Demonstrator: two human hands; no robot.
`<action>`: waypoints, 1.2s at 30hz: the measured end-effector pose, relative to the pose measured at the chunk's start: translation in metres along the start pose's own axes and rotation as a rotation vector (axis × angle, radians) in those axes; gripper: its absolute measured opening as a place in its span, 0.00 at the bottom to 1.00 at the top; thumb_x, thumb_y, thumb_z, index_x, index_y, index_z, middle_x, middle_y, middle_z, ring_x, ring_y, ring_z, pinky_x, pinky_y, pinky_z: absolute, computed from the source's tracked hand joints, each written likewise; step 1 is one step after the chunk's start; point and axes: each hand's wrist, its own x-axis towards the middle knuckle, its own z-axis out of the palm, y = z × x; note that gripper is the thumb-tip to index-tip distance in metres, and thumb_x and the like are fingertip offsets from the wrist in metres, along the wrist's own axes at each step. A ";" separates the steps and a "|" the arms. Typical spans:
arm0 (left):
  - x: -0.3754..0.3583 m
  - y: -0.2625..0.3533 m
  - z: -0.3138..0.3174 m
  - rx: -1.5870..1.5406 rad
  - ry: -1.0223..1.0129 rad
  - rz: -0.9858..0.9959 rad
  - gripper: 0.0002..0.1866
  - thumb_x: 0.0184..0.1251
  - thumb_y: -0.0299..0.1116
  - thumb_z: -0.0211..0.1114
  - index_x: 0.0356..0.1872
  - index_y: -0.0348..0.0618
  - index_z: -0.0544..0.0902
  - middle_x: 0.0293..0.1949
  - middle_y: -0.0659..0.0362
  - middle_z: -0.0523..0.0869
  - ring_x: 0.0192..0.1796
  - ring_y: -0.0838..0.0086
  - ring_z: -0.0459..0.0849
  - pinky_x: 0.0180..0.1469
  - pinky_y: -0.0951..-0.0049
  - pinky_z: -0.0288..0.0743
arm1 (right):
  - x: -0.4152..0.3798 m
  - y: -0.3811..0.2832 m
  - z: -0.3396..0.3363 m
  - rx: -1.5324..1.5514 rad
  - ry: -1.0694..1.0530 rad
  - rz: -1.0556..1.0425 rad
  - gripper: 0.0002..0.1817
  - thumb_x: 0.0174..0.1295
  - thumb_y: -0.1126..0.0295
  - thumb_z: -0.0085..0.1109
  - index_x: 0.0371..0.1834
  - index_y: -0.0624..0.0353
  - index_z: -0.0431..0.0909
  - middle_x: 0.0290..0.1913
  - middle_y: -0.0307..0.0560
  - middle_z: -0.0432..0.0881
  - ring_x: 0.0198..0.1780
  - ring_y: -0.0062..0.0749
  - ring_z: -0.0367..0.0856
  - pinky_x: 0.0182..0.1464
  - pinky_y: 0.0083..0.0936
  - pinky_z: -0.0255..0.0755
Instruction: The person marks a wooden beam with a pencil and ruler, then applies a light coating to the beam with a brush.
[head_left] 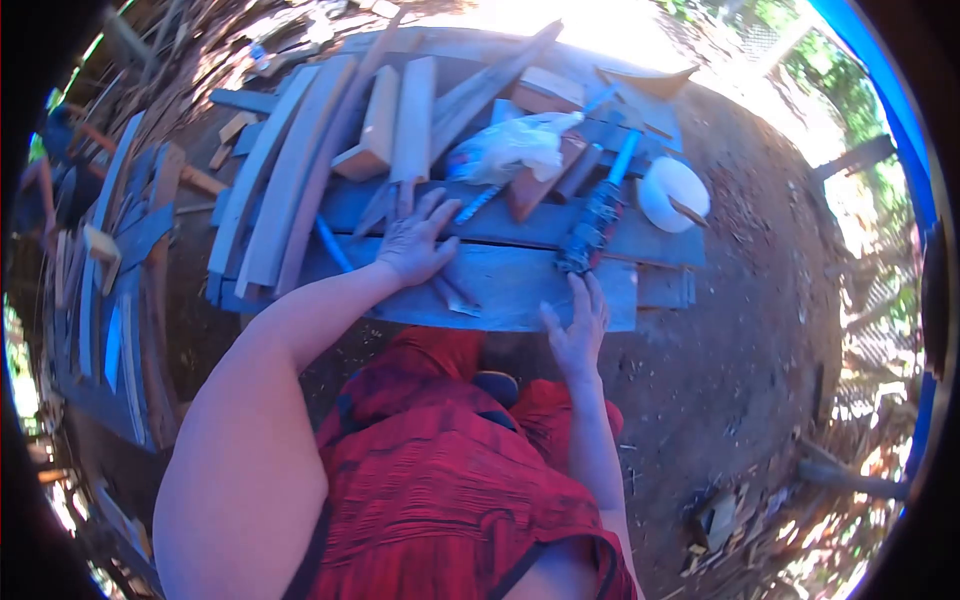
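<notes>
I see my left hand (415, 243) lying flat on the blue-painted tabletop (520, 290) near its middle, fingers spread open, pressing on the planks beside a small dark metal piece (455, 295) that lies just by the thumb side; it grips nothing. My right hand (577, 330) rests at the near edge, fingers open, their tips touching the lower end of a long dark tool with a blue handle (600, 205) that runs toward the far right corner. I judge the work barely begun: nothing is lifted. Cut wood pieces (395, 120) lie toward the far left. A white plastic bag (510, 145) sits mid-tabletop, contents hidden; a white bowl (672, 190) at the right edge holds a stick.
</notes>
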 end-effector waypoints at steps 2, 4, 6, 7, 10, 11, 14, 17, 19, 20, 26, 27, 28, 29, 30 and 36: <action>-0.003 -0.001 0.000 0.038 0.047 -0.004 0.30 0.55 0.47 0.60 0.62 0.55 0.72 0.66 0.52 0.66 0.74 0.46 0.44 0.72 0.40 0.34 | 0.014 0.004 -0.007 0.387 0.211 0.048 0.33 0.57 0.52 0.62 0.63 0.58 0.67 0.63 0.60 0.66 0.65 0.59 0.62 0.65 0.48 0.57; -0.003 0.001 0.001 0.031 0.063 0.001 0.30 0.55 0.47 0.61 0.62 0.55 0.72 0.66 0.52 0.65 0.74 0.46 0.43 0.73 0.41 0.33 | 0.040 0.009 -0.019 0.262 0.277 0.038 0.34 0.57 0.52 0.63 0.62 0.59 0.67 0.60 0.58 0.67 0.62 0.57 0.65 0.62 0.46 0.61; -0.004 0.003 -0.001 0.034 0.044 -0.032 0.30 0.55 0.47 0.61 0.61 0.55 0.72 0.66 0.53 0.65 0.75 0.46 0.42 0.72 0.40 0.33 | 0.065 0.011 -0.024 0.147 0.332 0.013 0.34 0.56 0.52 0.63 0.62 0.60 0.67 0.56 0.57 0.69 0.59 0.56 0.68 0.59 0.43 0.65; -0.004 0.004 -0.003 0.036 0.051 -0.035 0.30 0.55 0.47 0.61 0.61 0.55 0.72 0.66 0.53 0.65 0.75 0.46 0.42 0.72 0.40 0.33 | 0.076 0.011 -0.024 0.113 0.257 0.086 0.35 0.55 0.51 0.63 0.63 0.58 0.66 0.55 0.57 0.70 0.58 0.55 0.69 0.59 0.44 0.65; -0.003 0.006 -0.007 0.049 0.019 -0.053 0.31 0.56 0.46 0.61 0.63 0.55 0.71 0.67 0.52 0.65 0.75 0.45 0.41 0.73 0.43 0.37 | 0.099 0.004 -0.020 -0.009 0.109 0.208 0.38 0.53 0.50 0.64 0.65 0.56 0.64 0.54 0.57 0.70 0.58 0.54 0.69 0.58 0.44 0.66; -0.003 0.006 -0.008 0.049 0.009 -0.052 0.31 0.56 0.46 0.61 0.63 0.55 0.71 0.67 0.52 0.65 0.75 0.46 0.41 0.73 0.42 0.38 | 0.104 0.002 -0.018 -0.102 0.036 0.270 0.39 0.52 0.50 0.65 0.66 0.55 0.63 0.53 0.57 0.70 0.58 0.54 0.70 0.57 0.44 0.68; -0.004 0.006 -0.006 0.029 0.027 -0.056 0.31 0.54 0.46 0.61 0.63 0.55 0.72 0.66 0.53 0.66 0.75 0.47 0.43 0.73 0.42 0.37 | 0.118 0.004 -0.012 -0.042 0.052 0.269 0.37 0.51 0.54 0.63 0.65 0.53 0.64 0.53 0.57 0.70 0.53 0.55 0.74 0.54 0.45 0.70; -0.004 0.003 -0.002 -0.003 0.055 -0.053 0.31 0.53 0.46 0.61 0.61 0.56 0.73 0.65 0.53 0.67 0.74 0.48 0.45 0.73 0.41 0.37 | 0.122 0.007 0.003 -0.019 0.101 0.257 0.33 0.50 0.60 0.61 0.63 0.51 0.66 0.50 0.56 0.72 0.48 0.55 0.78 0.50 0.46 0.72; -0.004 0.003 -0.003 -0.010 0.062 -0.062 0.31 0.53 0.47 0.61 0.61 0.55 0.73 0.65 0.53 0.67 0.74 0.47 0.45 0.73 0.42 0.37 | 0.122 0.011 0.007 -0.006 0.129 0.241 0.32 0.49 0.61 0.60 0.61 0.50 0.67 0.48 0.55 0.72 0.46 0.55 0.78 0.49 0.46 0.72; -0.004 0.006 -0.007 0.009 0.047 -0.059 0.31 0.53 0.46 0.62 0.61 0.55 0.73 0.65 0.53 0.67 0.74 0.47 0.44 0.73 0.42 0.39 | 0.121 0.012 0.009 0.006 0.166 0.245 0.30 0.48 0.63 0.60 0.60 0.49 0.69 0.46 0.55 0.73 0.44 0.56 0.79 0.47 0.46 0.72; -0.004 0.006 -0.004 0.030 0.064 -0.052 0.31 0.53 0.48 0.61 0.61 0.54 0.73 0.65 0.53 0.67 0.74 0.46 0.44 0.73 0.41 0.37 | 0.112 0.015 0.012 0.091 0.290 0.175 0.27 0.49 0.65 0.61 0.56 0.48 0.72 0.45 0.52 0.74 0.43 0.55 0.79 0.46 0.46 0.72; -0.005 0.005 -0.003 0.030 0.070 -0.046 0.31 0.53 0.48 0.60 0.61 0.54 0.73 0.65 0.53 0.67 0.74 0.46 0.44 0.73 0.41 0.37 | 0.111 0.016 0.013 0.102 0.291 0.179 0.26 0.48 0.66 0.62 0.56 0.48 0.72 0.45 0.51 0.74 0.44 0.53 0.79 0.46 0.44 0.72; -0.006 0.005 -0.004 0.035 0.065 -0.055 0.31 0.53 0.48 0.60 0.61 0.54 0.73 0.65 0.53 0.67 0.74 0.46 0.44 0.73 0.41 0.37 | 0.111 0.017 0.014 0.108 0.282 0.177 0.26 0.48 0.66 0.62 0.56 0.48 0.72 0.45 0.51 0.74 0.44 0.53 0.79 0.46 0.44 0.72; -0.006 0.006 -0.005 0.033 0.057 -0.056 0.31 0.53 0.48 0.60 0.61 0.54 0.73 0.65 0.53 0.67 0.74 0.46 0.44 0.73 0.41 0.37 | 0.112 0.019 0.015 0.153 0.301 0.156 0.26 0.48 0.67 0.63 0.55 0.48 0.73 0.45 0.51 0.74 0.44 0.52 0.78 0.46 0.43 0.72; -0.006 0.005 -0.007 0.030 0.050 -0.048 0.31 0.53 0.49 0.60 0.61 0.54 0.73 0.65 0.53 0.67 0.74 0.46 0.44 0.73 0.41 0.37 | 0.112 0.021 0.015 0.197 0.328 0.140 0.26 0.48 0.67 0.63 0.55 0.48 0.73 0.45 0.51 0.74 0.44 0.51 0.78 0.46 0.42 0.72; -0.005 0.002 -0.007 -0.008 0.077 -0.006 0.31 0.54 0.49 0.59 0.61 0.51 0.73 0.64 0.51 0.67 0.75 0.48 0.43 0.73 0.42 0.34 | 0.153 0.044 0.010 0.109 0.387 0.127 0.24 0.51 0.65 0.64 0.55 0.51 0.74 0.48 0.54 0.74 0.47 0.52 0.78 0.49 0.42 0.72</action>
